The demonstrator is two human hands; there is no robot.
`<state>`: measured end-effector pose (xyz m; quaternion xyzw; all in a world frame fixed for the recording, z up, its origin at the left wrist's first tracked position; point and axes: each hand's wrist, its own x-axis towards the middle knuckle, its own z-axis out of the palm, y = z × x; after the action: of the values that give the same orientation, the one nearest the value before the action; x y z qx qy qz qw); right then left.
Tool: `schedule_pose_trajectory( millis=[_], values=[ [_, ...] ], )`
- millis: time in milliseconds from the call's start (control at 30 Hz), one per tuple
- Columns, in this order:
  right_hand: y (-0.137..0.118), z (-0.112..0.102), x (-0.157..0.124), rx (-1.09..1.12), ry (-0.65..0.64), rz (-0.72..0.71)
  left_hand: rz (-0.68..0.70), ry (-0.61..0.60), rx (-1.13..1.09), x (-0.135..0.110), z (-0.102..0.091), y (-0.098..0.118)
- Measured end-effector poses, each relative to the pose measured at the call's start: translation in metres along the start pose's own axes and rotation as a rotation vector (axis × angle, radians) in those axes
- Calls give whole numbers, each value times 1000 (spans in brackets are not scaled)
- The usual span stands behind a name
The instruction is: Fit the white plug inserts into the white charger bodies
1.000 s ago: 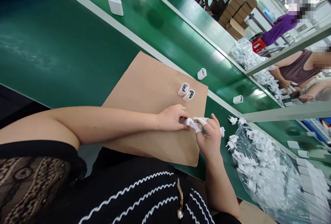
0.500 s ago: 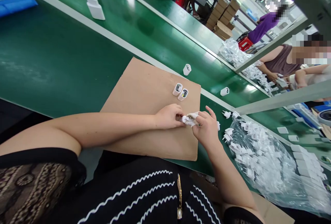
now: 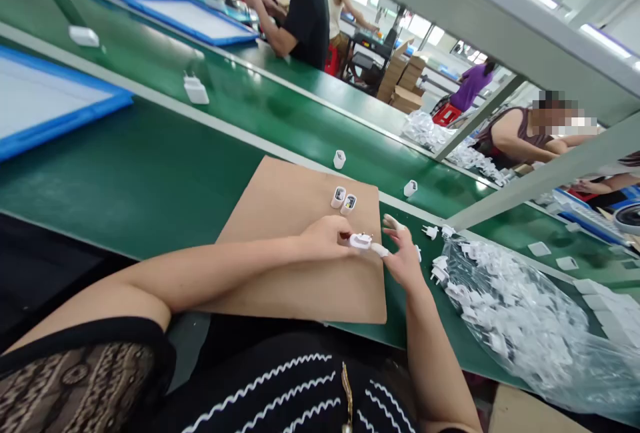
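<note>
The small white charger piece (image 3: 360, 241) is a rounded plastic shell lying roughly level, with something tiny sticking up from its top. The left hand (image 3: 327, 236) pinches one end, and the right hand (image 3: 404, 259), fingers spread, touches the other. It sits just above the cardboard sheet (image 3: 280, 219), near the sheet's right edge.

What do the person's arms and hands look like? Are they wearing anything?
Both arms are bare from the sleeve down. The left sleeve is short and black, with a pale lace pattern. The right hand wears small white covers on two fingertips. The left hand shows no covers, ring or watch.
</note>
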<state>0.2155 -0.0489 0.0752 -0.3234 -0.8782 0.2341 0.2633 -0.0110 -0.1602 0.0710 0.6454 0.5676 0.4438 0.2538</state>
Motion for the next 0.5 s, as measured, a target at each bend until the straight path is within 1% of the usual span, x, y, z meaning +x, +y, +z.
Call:
schedule_pose_trajectory(
  millis=[33,67,100,167,200,233,300,367,433,500],
  values=[
    [13,-6,-4,-79,72,55,37,61,-2,3,-9,2],
    [25,-10,-8,-200,121,128,41,141,8,8,-19,1],
    [37,-14,-11,-306,135,210,3,224,32,14,-31,-3],
    [52,-16,-17,-429,73,334,-167,364,123,33,-58,-21],
    [55,-15,-18,-440,32,373,-264,407,190,45,-73,-34],
    [57,-13,-17,-430,5,396,-331,446,264,59,-88,-48],
    [55,-10,-14,-388,16,430,-444,461,401,89,-114,-79],
    [52,-9,-8,-351,74,466,-526,443,526,115,-135,-105],
    [49,-10,-6,-295,106,503,-573,380,570,132,-147,-122],
    [48,-12,-6,-217,137,531,-609,351,581,138,-151,-129]
  ],
)
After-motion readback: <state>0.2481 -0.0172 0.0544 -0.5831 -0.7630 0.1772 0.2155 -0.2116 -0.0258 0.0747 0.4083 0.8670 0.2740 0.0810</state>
